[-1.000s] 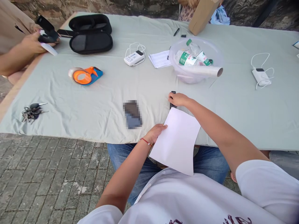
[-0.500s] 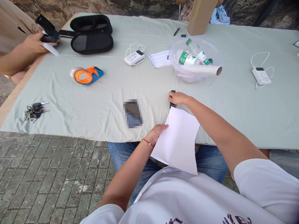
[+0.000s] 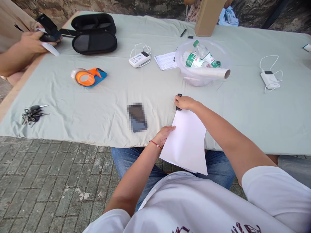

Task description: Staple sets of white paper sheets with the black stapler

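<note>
pinching white sheets (image 3: pixel 186 142) with your left hand (image 3: pixel 165 134) across the tabletop (image 3: pixel 245 126) edge, corner set at the black stapler (image 3: pixel 179 107). your right hand (image 3: pixel 185 102) clasps that; stapled or not, cannot tell.

One head-worn camera is looking forward and steeply down over the wearer's white short-sleeved shirt (image 3: pixel 179 200), framing the bare left hand (image 3: pixel 165 133) and bare right hand (image 3: pixel 184 102) nearby, and taking in the pale-green cloth-covered worktop (image 3: pixel 243 113) to the rough brown stone wall (image 3: pixel 145 7).
</note>
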Action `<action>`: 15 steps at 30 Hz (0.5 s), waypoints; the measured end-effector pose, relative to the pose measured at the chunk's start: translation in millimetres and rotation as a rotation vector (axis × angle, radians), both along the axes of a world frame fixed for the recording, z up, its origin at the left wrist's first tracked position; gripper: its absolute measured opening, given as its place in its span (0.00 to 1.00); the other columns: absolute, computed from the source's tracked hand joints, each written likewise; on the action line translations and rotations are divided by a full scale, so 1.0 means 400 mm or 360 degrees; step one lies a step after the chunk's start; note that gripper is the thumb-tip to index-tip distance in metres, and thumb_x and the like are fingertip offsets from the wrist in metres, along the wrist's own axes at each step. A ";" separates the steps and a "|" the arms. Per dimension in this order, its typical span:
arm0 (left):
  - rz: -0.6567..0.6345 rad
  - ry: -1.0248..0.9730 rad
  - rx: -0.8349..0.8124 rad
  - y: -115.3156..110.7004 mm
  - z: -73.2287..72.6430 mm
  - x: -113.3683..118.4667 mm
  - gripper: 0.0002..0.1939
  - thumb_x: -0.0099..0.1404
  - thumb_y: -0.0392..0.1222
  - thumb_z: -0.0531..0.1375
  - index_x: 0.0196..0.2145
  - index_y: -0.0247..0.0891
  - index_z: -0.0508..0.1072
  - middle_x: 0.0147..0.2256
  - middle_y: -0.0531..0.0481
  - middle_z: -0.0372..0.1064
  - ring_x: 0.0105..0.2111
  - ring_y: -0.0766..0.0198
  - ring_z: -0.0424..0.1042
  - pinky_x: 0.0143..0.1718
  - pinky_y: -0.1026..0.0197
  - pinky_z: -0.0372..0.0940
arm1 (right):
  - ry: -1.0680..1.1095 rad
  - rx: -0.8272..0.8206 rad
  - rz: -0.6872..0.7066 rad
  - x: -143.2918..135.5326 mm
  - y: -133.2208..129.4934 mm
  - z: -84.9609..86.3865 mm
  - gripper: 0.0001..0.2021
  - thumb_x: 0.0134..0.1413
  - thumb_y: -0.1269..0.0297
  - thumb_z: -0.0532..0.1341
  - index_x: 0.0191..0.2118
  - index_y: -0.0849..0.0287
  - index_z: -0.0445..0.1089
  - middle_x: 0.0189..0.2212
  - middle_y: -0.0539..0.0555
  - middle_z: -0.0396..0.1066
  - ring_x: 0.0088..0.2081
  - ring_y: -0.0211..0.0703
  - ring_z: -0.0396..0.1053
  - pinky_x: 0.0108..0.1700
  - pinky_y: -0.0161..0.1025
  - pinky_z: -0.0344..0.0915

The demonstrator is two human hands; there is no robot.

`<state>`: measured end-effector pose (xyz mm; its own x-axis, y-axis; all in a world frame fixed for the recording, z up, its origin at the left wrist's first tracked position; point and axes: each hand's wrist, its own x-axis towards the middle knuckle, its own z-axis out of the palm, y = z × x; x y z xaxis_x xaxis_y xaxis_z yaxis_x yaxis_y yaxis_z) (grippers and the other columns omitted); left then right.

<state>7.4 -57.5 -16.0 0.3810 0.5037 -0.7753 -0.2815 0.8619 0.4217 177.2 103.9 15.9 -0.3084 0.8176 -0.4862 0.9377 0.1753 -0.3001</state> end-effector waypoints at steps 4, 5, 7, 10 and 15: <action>-0.0044 -0.0025 -0.0006 0.007 -0.005 -0.002 0.13 0.60 0.39 0.66 0.39 0.26 0.75 0.31 0.37 0.78 0.30 0.52 0.78 0.34 0.53 0.72 | -0.0034 0.0004 0.0003 -0.005 -0.006 0.003 0.14 0.63 0.56 0.48 0.48 0.53 0.63 0.37 0.57 0.73 0.36 0.52 0.68 0.35 0.45 0.60; -0.0051 -0.0023 -0.0008 0.008 -0.003 -0.003 0.13 0.61 0.39 0.65 0.39 0.25 0.75 0.30 0.37 0.78 0.30 0.52 0.78 0.34 0.53 0.72 | -0.0039 0.0014 0.0009 -0.005 -0.006 0.002 0.14 0.63 0.56 0.47 0.48 0.53 0.62 0.37 0.57 0.73 0.35 0.52 0.68 0.35 0.46 0.60; -0.0060 -0.0017 -0.0007 0.010 0.004 -0.005 0.11 0.62 0.37 0.63 0.40 0.25 0.75 0.30 0.37 0.78 0.29 0.53 0.78 0.33 0.53 0.72 | -0.0048 0.0024 0.0025 -0.003 -0.006 0.000 0.15 0.63 0.55 0.47 0.49 0.53 0.62 0.36 0.57 0.73 0.35 0.52 0.68 0.35 0.46 0.60; -0.0069 -0.0010 0.0003 0.012 0.015 -0.008 0.10 0.65 0.35 0.60 0.40 0.25 0.75 0.30 0.37 0.78 0.27 0.54 0.77 0.33 0.54 0.72 | -0.0069 0.0005 0.0044 0.001 -0.004 -0.002 0.15 0.63 0.55 0.46 0.49 0.52 0.62 0.35 0.56 0.72 0.34 0.52 0.68 0.35 0.46 0.60; -0.0085 0.0011 0.0029 0.012 0.022 -0.014 0.09 0.64 0.35 0.61 0.39 0.26 0.76 0.30 0.38 0.78 0.29 0.54 0.77 0.34 0.54 0.72 | -0.0122 -0.0008 0.0072 0.001 -0.005 0.009 0.15 0.64 0.55 0.44 0.49 0.52 0.62 0.35 0.55 0.72 0.33 0.51 0.68 0.34 0.45 0.60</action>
<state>2.0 -52.5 -7.2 0.4024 0.4970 -0.7688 -0.2324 0.8678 0.4393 177.8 102.1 19.3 -0.3066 0.8013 -0.5137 0.9491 0.2166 -0.2285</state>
